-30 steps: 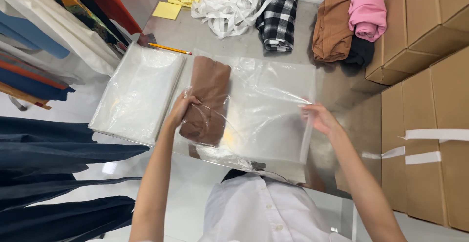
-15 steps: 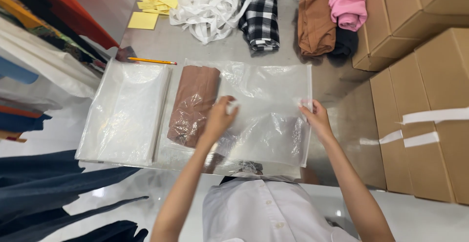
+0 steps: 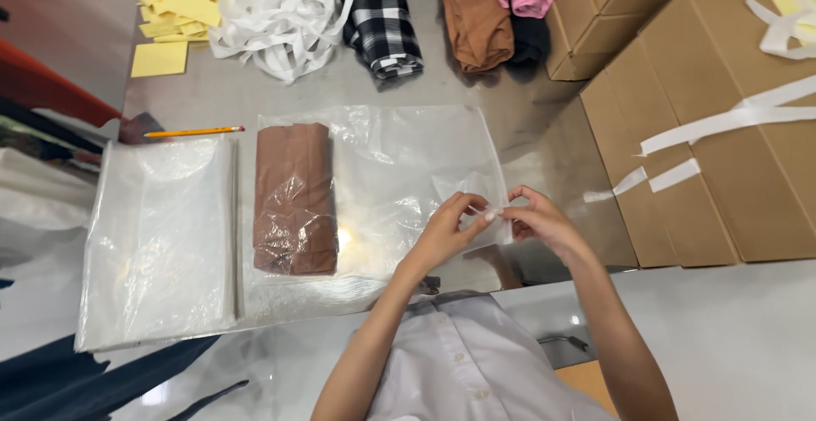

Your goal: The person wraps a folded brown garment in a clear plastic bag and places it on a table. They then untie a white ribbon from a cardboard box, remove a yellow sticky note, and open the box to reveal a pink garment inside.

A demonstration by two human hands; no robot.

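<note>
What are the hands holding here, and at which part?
Both hands, left hand and right hand, pinch the right edge of the clear plastic bag that contains the folded brown garment, at the bag's near right corner.

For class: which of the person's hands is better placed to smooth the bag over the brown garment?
Probably left: the left hand lies nearer the brown garment inside the bag; the right hand pinches the bag's far edge.

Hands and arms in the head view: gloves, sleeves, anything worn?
No gloves: left hand and right hand are bare, as are both forearms. No watch, rings or bracelets visible. Fingernails look light-coloured. The person wears a white button-up shirt; its sleeves don't reach the forearms.
</note>
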